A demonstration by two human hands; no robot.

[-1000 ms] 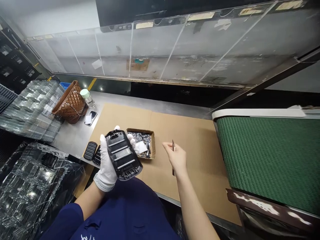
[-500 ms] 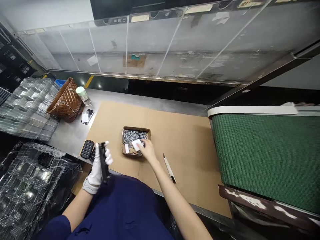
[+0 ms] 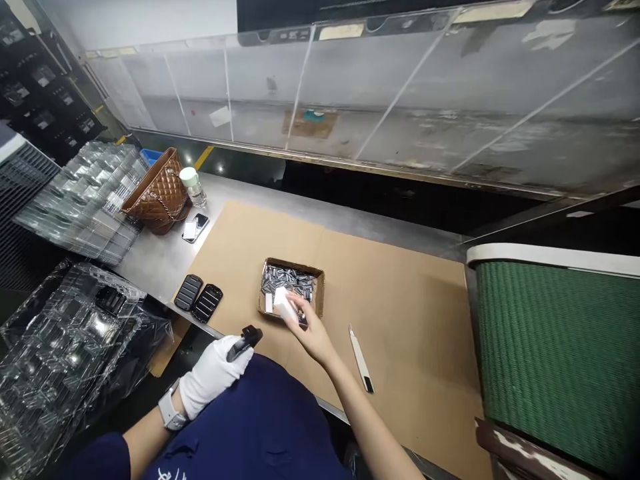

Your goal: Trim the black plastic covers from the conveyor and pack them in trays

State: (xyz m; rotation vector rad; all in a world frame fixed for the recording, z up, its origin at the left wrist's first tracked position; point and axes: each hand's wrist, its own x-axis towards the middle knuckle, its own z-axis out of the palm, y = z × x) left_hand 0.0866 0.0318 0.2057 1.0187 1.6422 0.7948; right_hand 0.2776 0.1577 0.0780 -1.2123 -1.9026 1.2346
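In a white glove, my left hand (image 3: 216, 370) is closed around a black plastic part (image 3: 245, 342) in front of my body. My bare right hand (image 3: 311, 327) pinches a small white block (image 3: 285, 303) over the front of a shallow cardboard box (image 3: 321, 280). Many small grey metal pins (image 3: 293, 279) fill that box, and a second white block (image 3: 269, 303) lies at its left side. Two black ribbed plastic parts (image 3: 189, 292) rest side by side at the table's near left edge.
A craft knife (image 3: 361, 360) lies right of the box on the cardboard sheet (image 3: 400, 320). A green conveyor belt (image 3: 555, 347) borders the right. At the back left are a brown bag (image 3: 160, 193), a bottle (image 3: 193, 188) and a phone (image 3: 200, 225). Clear plastic trays (image 3: 85, 207) are stacked left.
My left hand has turned and tilted the black part, moving off the ribbed parts. The white block in my right hand has tipped up. The whole view has shifted.
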